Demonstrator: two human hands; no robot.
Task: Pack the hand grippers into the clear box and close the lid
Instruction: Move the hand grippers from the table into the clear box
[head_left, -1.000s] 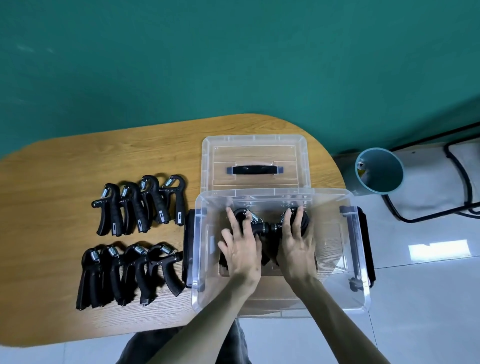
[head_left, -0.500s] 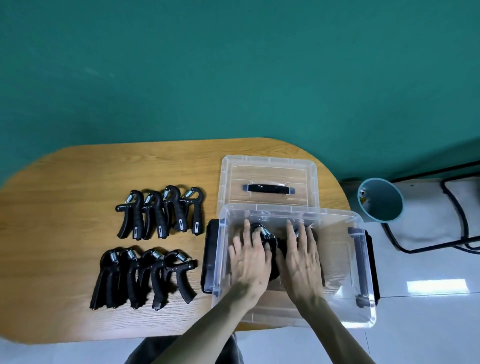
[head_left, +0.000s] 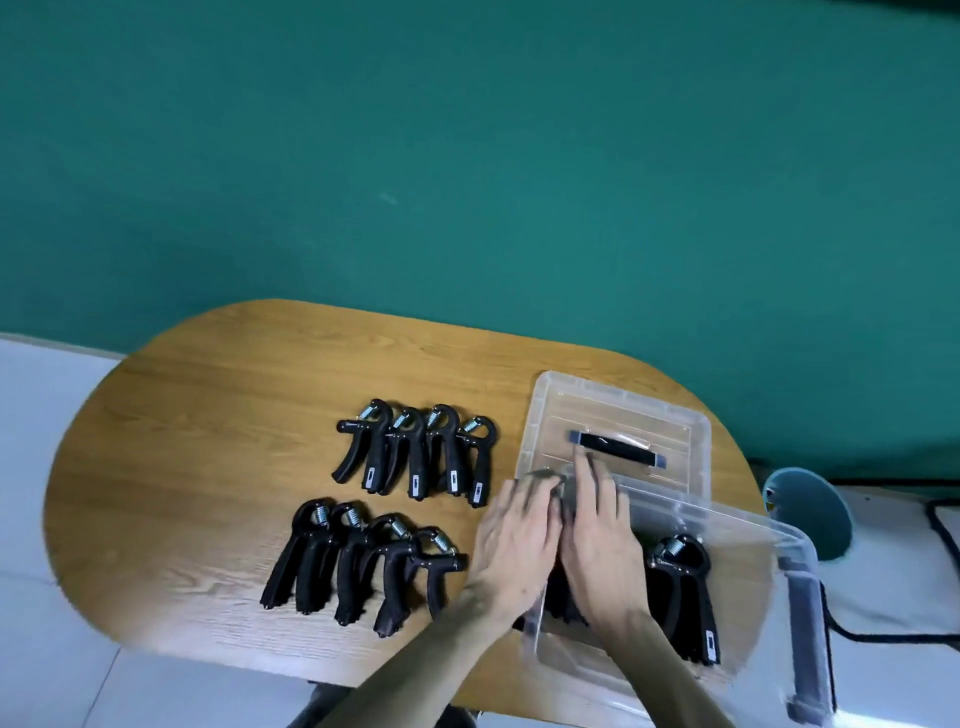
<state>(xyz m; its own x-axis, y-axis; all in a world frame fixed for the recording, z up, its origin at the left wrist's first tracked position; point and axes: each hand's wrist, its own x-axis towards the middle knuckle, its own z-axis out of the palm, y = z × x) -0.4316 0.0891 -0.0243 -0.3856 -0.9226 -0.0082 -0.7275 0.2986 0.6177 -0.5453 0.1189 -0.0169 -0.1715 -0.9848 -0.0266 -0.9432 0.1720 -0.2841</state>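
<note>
Wood table (head_left: 208, 467): both hands (head_left: 524, 540) over clear box (head_left: 753, 525).

A single head-worn view looks steeply down and forward from above the near edge of the wooden table (head_left: 218, 415), facing the green wall (head_left: 467, 156) behind its far edge. It stands close: both forearms enter from the bottom edge of the frame, and the clear box (head_left: 753, 525) at the table's right end fills the lower right. Wide-angle bending curves the table's edges. There is no second view to share any part.
</note>
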